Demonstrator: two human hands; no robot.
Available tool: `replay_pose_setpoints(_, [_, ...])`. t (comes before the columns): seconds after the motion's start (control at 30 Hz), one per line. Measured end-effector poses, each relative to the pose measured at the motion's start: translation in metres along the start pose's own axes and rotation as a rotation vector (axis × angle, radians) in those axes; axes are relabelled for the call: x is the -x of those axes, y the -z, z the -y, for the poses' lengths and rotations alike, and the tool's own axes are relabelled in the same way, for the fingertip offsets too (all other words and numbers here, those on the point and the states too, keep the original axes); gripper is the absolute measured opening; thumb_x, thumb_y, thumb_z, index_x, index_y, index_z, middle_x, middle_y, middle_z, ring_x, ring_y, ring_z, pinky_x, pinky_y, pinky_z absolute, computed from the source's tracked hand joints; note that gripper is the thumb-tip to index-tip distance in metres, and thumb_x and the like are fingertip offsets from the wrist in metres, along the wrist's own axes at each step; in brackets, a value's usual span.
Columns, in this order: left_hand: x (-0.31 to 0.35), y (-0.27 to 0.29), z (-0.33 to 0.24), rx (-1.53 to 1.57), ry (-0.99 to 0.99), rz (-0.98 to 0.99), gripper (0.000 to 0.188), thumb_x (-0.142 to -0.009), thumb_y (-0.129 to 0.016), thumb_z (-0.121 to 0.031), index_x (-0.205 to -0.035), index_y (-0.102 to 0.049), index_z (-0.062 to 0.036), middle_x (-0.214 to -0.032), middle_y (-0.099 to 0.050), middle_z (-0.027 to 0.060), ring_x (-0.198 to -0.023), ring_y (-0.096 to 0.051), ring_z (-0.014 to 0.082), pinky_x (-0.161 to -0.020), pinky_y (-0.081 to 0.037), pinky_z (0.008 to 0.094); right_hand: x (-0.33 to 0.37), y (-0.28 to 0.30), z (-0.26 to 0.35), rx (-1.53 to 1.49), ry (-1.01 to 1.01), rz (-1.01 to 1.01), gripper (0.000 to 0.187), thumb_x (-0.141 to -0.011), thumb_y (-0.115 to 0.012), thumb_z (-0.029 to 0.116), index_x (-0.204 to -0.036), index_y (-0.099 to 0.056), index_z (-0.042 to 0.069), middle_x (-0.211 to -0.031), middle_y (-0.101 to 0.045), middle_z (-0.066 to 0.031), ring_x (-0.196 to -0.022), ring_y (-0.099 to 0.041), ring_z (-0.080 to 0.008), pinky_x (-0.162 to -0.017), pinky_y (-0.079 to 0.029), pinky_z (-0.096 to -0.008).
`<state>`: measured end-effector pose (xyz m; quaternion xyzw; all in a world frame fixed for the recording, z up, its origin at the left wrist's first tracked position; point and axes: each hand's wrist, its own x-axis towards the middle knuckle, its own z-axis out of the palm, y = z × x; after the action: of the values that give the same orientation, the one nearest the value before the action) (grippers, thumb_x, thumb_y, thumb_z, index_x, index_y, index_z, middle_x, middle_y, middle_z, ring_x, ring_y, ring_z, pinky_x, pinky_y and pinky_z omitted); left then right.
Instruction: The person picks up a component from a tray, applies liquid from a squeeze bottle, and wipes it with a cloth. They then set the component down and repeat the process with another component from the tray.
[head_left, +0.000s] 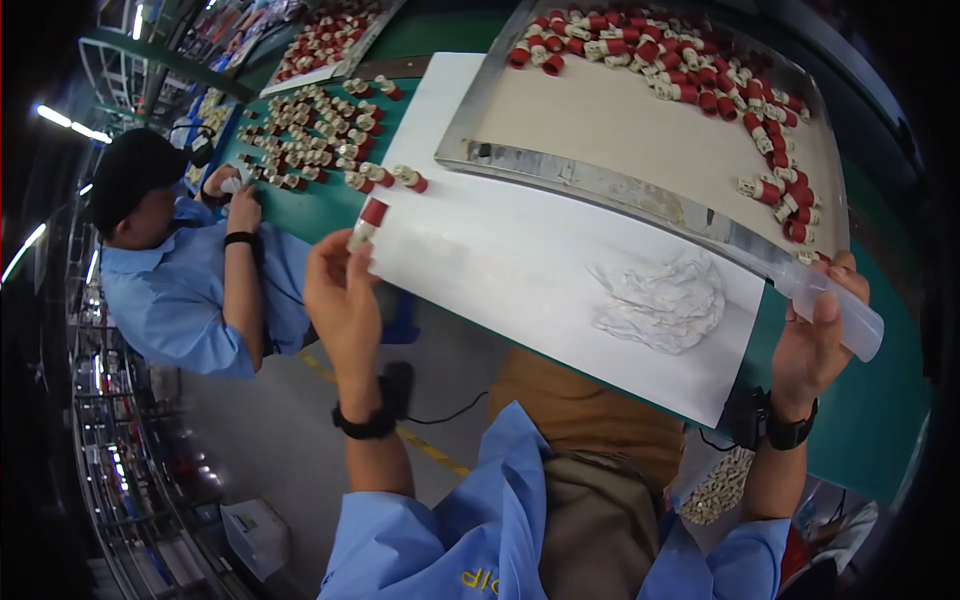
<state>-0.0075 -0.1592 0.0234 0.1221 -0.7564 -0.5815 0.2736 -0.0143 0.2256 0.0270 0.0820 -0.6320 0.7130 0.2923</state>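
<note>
We held one red-and-cream cylindrical piece (pixel 372 216) between the thumb and fingers of our left hand (pixel 340 290), at the left edge of the white sheet (pixel 480 270) on the green bench (pixel 835 440). Our fingers pinched it by the cream part, leaving the red end uncovered and facing up and away. Our right hand (pixel 815 335) was wrapped around a translucent squeeze bottle (pixel 848 320), its thin spout pointing left across the near rim of the metal tray (pixel 620 197); we could not tell whether the spout touched that rim.

To do this well, we judged, we needed a light pinch on the piece, only a gentle grip on the soft bottle so nothing dripped early, and a steady spout when the two met.

For room, the bare middle of the sheet seemed the best place to bring the hands together. The crumpled white cloth (pixel 668 305) lay to its right, nearer our right hand. The tray's raised rim closed off the far side, and the bench's near edge slanted toward us on the right. Beyond our left hand, a group of upright pieces (pixel 310 140) stood close enough to be knocked by a wide swing.
</note>
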Motion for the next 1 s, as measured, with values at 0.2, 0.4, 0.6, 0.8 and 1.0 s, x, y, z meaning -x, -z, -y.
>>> replay_pose_setpoints(0.2, [-0.071, 0.045, 0.024, -0.913, -0.452, -0.015, 0.014, -0.076, -0.059, -0.002, -0.090, -0.060, 0.0005, -0.079, -0.057, 0.0116, -0.069, -0.057, 0.0219, -0.065, -0.046, 0.0312, -0.001, 0.013, -0.006, 0.000, -0.026, 0.037, 0.033, -0.081, -0.060, 0.024, -0.105, -0.053, 0.003, -0.103, -0.047, -0.0054, -0.081, -0.048, -0.0110, -0.060, -0.036, -0.0210])
replay_pose_setpoints(0.4, [-0.098, 0.057, 0.059, -1.012, -0.394, 0.099, 0.019, -0.076, -0.058, -0.002, -0.095, -0.060, -0.0013, -0.085, -0.058, 0.0133, -0.070, -0.057, 0.0243, -0.066, -0.046, 0.0311, -0.005, 0.010, -0.005, -0.040, -0.034, 0.019, 0.029, -0.082, -0.059, 0.020, -0.105, -0.054, 0.003, -0.106, -0.047, -0.0053, -0.084, -0.049, -0.0116, -0.064, -0.038, -0.0215])
replay_pose_setpoints(0.6, [-0.092, 0.048, 0.055, -1.019, -0.456, 0.016, 0.023, -0.076, -0.057, -0.002, -0.099, -0.060, -0.0020, -0.095, -0.057, 0.0135, -0.070, -0.057, 0.0236, -0.066, -0.046, 0.0309, -0.011, 0.021, -0.004, -0.075, -0.004, -0.070, 0.029, -0.083, -0.058, 0.020, -0.106, -0.053, 0.002, -0.103, -0.051, -0.0072, -0.089, -0.052, -0.0142, -0.071, -0.041, -0.0232])
replay_pose_setpoints(0.8, [-0.076, -0.002, 0.000, -0.784, -0.468, 0.116, 0.023, -0.075, -0.058, -0.004, -0.098, -0.060, -0.0031, -0.099, -0.055, 0.0132, -0.080, -0.056, 0.0297, -0.070, -0.045, 0.0340, -0.032, 0.034, 0.002, -0.115, 0.041, -0.323, 0.033, -0.084, -0.058, 0.020, -0.106, -0.053, -0.003, -0.093, -0.056, -0.0080, -0.087, -0.052, -0.0133, -0.076, -0.039, -0.0234])
replay_pose_setpoints(1.0, [-0.114, -0.008, 0.026, -1.037, -0.628, 0.189, 0.020, -0.073, -0.059, -0.004, -0.093, -0.062, -0.0007, -0.089, -0.059, 0.0140, -0.073, -0.058, 0.0250, -0.066, -0.046, 0.0313, -0.042, 0.063, -0.008, -0.146, 0.052, -0.320, 0.032, -0.084, -0.058, 0.019, -0.105, -0.055, -0.005, -0.094, -0.056, -0.0079, -0.080, -0.048, -0.0104, -0.074, -0.038, -0.0243])
